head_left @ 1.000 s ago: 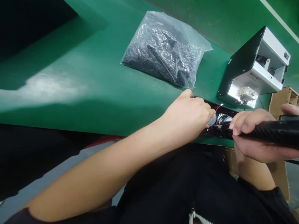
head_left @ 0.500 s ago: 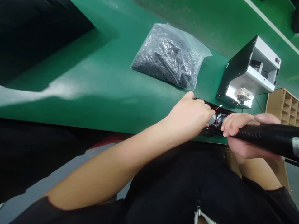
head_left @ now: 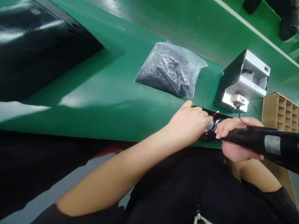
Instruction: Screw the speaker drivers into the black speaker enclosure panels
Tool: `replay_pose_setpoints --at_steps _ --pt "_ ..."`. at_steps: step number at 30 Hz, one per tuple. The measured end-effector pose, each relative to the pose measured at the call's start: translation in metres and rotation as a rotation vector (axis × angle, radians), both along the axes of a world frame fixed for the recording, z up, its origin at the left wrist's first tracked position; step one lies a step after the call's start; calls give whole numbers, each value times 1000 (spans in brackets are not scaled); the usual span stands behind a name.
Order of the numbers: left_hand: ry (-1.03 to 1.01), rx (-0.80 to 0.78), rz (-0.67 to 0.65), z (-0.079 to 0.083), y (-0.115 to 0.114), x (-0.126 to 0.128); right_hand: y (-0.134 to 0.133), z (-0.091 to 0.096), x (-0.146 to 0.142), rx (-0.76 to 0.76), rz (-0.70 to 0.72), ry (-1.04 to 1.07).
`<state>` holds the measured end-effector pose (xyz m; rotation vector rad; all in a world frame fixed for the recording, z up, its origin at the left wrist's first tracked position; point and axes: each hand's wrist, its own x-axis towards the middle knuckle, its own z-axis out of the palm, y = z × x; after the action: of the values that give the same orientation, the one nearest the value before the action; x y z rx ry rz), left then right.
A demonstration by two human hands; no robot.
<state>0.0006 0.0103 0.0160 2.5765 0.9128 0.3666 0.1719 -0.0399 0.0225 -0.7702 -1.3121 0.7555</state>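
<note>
My left hand (head_left: 190,123) is closed over the left end of a long black housing (head_left: 225,115) at the front edge of the bench. Beside its fingertips, a round grey part (head_left: 210,125) sits in the housing. A thin red wire with a white plug (head_left: 217,112) sticks up there. My right hand (head_left: 238,137) wraps round a black electric screwdriver (head_left: 251,135), a thick cylinder with a grooved grip and a pale label. A coiled metal spring (head_left: 218,123) shows by the right fingertips. The tool's tip is hidden from me.
A clear plastic bag of small dark parts (head_left: 170,70) lies behind my hands on the green bench (head_left: 112,115). Right of it stands a silver-and-black machine (head_left: 243,82), then a divided cardboard box (head_left: 280,110). A large black object (head_left: 53,53) fills the upper left.
The camera view has shifted, so the bench things sit lower and more of the screwdriver's label shows. Both hands keep their grip on the housing and tool.
</note>
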Motion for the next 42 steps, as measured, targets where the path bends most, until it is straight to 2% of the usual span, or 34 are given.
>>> replay_pose_setpoints --at_steps 2,4,7,9,11,15,18,22,27,30,35,42 --pt "-85 29 -15 -5 -1 -7 0 11 4 -23 -29 9" --pt "-274 85 8 -13 -3 -19 3 31 18 -62 -69 9" --pt "-558 125 175 -29 -14 -37 16 66 53 50 -201 56" --pt "-557 23 273 -41 -23 -43 31 84 77 137 -246 85" --pt "-489 -109 315 -51 -32 -41 49 93 90 159 -251 65" --pt "-486 -193 323 -61 -38 -21 84 89 79 189 -319 73" --pt "-516 -189 294 -62 -36 -6 99 74 63 172 -250 73" --pt "-544 -203 279 -65 -35 -1 102 58 59 114 -175 -2" --pt "-521 -289 263 -70 -37 -7 97 53 59 168 -109 -38" --pt "-490 -329 258 -70 -37 -9 97 54 55 153 -111 27" --pt "-470 -348 237 -68 -35 -9 91 60 54 7 -120 56" --pt "-463 -359 225 -64 -34 -8 49 99 34 -128 -80 87"
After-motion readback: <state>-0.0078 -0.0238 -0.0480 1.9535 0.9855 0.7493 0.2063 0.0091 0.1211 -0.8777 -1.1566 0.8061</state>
